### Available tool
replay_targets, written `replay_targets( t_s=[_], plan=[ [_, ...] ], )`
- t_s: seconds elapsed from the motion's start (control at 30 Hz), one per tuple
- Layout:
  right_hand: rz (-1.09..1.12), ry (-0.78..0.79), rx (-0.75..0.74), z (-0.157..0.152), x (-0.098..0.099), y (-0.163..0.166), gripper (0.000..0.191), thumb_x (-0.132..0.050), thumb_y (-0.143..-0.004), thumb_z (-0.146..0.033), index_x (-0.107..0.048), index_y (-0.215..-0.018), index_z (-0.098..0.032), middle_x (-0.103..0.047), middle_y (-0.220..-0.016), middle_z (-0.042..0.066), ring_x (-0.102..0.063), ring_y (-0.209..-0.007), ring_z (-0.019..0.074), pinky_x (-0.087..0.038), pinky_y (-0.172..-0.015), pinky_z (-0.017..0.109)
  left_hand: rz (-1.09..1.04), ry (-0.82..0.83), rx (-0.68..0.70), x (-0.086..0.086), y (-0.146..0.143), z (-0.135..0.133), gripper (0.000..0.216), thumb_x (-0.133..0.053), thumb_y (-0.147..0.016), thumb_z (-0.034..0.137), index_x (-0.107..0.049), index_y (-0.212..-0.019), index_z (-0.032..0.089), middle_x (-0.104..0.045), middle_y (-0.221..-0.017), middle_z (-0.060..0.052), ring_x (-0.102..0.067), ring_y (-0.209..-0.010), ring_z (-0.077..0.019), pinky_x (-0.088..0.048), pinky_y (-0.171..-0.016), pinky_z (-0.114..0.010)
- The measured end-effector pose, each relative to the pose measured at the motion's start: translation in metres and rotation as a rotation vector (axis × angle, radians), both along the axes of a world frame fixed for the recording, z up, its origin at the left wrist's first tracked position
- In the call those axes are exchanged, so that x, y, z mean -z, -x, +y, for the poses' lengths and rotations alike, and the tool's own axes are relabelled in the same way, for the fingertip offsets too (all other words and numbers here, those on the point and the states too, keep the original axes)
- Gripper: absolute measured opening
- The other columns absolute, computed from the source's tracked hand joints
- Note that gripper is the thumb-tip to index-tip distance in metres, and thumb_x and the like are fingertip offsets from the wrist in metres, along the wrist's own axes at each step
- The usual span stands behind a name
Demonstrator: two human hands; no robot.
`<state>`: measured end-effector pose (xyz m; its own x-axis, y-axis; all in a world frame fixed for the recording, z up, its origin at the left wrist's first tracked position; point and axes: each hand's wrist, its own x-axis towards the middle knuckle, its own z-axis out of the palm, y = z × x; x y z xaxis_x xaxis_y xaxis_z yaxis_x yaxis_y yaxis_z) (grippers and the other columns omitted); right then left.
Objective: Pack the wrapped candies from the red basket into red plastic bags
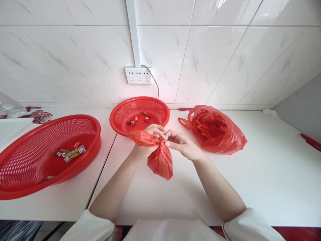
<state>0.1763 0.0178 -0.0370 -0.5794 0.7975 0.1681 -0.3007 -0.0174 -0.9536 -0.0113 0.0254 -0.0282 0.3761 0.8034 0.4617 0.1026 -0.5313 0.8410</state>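
Note:
A small red plastic bag (pixel 160 160) hangs above the white counter between my two hands, its body bulging below and its gathered neck at my fingers. My left hand (pixel 147 140) is closed round the bag's top, with a flap of red film sticking out to the left. My right hand (pixel 182 144) pinches the same gathered neck from the right side. What is inside the bag is hidden.
A small red mesh basket (pixel 160 107) with a few wrapped candies stands behind my hands. A large red mesh basket (pixel 15 160) with a few packets sits at the left. A bigger crumpled red plastic bag (pixel 215 130) lies at the right. A wall socket (pixel 137 75) is above.

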Motion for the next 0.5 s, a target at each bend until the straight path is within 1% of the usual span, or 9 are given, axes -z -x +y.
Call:
replay_targets(
  t_s=[0.07, 0.13, 0.23, 0.33, 0.4, 0.43, 0.5],
  plan=[
    [0.026, 0.051, -0.037, 0.001, 0.001, -0.002, 0.02, -0.072, -0.079, -0.022, -0.053, -0.087, -0.02, -0.057, -0.088, 0.0, -0.054, -0.082, 0.0111, -0.043, -0.077, 0.027, -0.017, 0.048, -0.003, -0.001, -0.001, -0.001, 0.016, -0.069, -0.077, 0.017, -0.061, -0.091, 0.021, -0.056, -0.114, -0.006, -0.061, -0.094, -0.0156, -0.054, -0.08, -0.031],
    [0.043, 0.077, -0.035, 0.002, 0.002, -0.002, 0.024, -0.073, -0.075, -0.016, -0.054, -0.089, -0.02, -0.057, -0.086, -0.001, -0.054, -0.08, 0.0109, -0.043, -0.074, 0.025, 0.003, 0.053, -0.023, -0.003, -0.001, -0.002, 0.019, -0.071, -0.076, 0.016, -0.062, -0.091, 0.021, -0.057, -0.112, -0.005, -0.062, -0.094, -0.0157, -0.053, -0.08, -0.031],
    [0.115, 0.084, 0.057, 0.004, 0.004, 0.0, 0.019, -0.068, -0.075, -0.011, -0.056, -0.087, -0.02, -0.057, -0.084, -0.001, -0.053, -0.077, 0.0104, -0.042, -0.072, 0.023, 0.055, 0.045, 0.044, -0.006, 0.003, -0.002, 0.014, -0.068, -0.077, 0.014, -0.065, -0.088, 0.022, -0.056, -0.111, -0.005, -0.06, -0.101, -0.0175, -0.053, -0.081, -0.03],
    [0.266, 0.102, 0.193, 0.006, 0.004, 0.0, 0.016, -0.062, -0.075, -0.009, -0.057, -0.084, -0.021, -0.054, -0.082, -0.003, -0.052, -0.074, 0.0097, -0.042, -0.071, 0.023, 0.089, 0.063, 0.131, -0.009, 0.009, -0.001, 0.01, -0.066, -0.08, 0.017, -0.068, -0.088, 0.023, -0.055, -0.115, -0.005, -0.058, -0.105, -0.0186, -0.052, -0.084, -0.031],
    [0.308, 0.1, 0.238, 0.007, 0.003, -0.002, 0.013, -0.061, -0.078, -0.015, -0.058, -0.087, -0.023, -0.055, -0.087, -0.002, -0.053, -0.076, 0.0108, -0.044, -0.072, 0.025, 0.11, 0.062, 0.142, -0.009, 0.011, -0.001, 0.007, -0.067, -0.081, 0.02, -0.07, -0.087, 0.023, -0.055, -0.117, -0.005, -0.058, -0.105, -0.0188, -0.052, -0.088, -0.033],
    [0.283, 0.09, 0.236, 0.007, 0.002, -0.003, 0.011, -0.061, -0.081, -0.02, -0.059, -0.091, -0.024, -0.056, -0.092, -0.001, -0.055, -0.079, 0.012, -0.045, -0.073, 0.026, 0.114, 0.056, 0.135, -0.009, 0.011, -0.001, 0.007, -0.067, -0.082, 0.021, -0.071, -0.087, 0.024, -0.055, -0.118, -0.005, -0.058, -0.105, -0.019, -0.051, -0.09, -0.034],
    [0.147, 0.05, 0.185, 0.006, 0.001, -0.005, 0.015, -0.059, -0.086, -0.03, -0.061, -0.099, -0.024, -0.059, -0.097, 0.002, -0.057, -0.085, 0.0147, -0.046, -0.077, 0.029, 0.104, 0.041, 0.115, -0.009, 0.009, -0.002, 0.009, -0.066, -0.083, 0.024, -0.072, -0.089, 0.025, -0.055, -0.121, -0.005, -0.057, -0.109, -0.0197, -0.049, -0.094, -0.035]
  ],
)
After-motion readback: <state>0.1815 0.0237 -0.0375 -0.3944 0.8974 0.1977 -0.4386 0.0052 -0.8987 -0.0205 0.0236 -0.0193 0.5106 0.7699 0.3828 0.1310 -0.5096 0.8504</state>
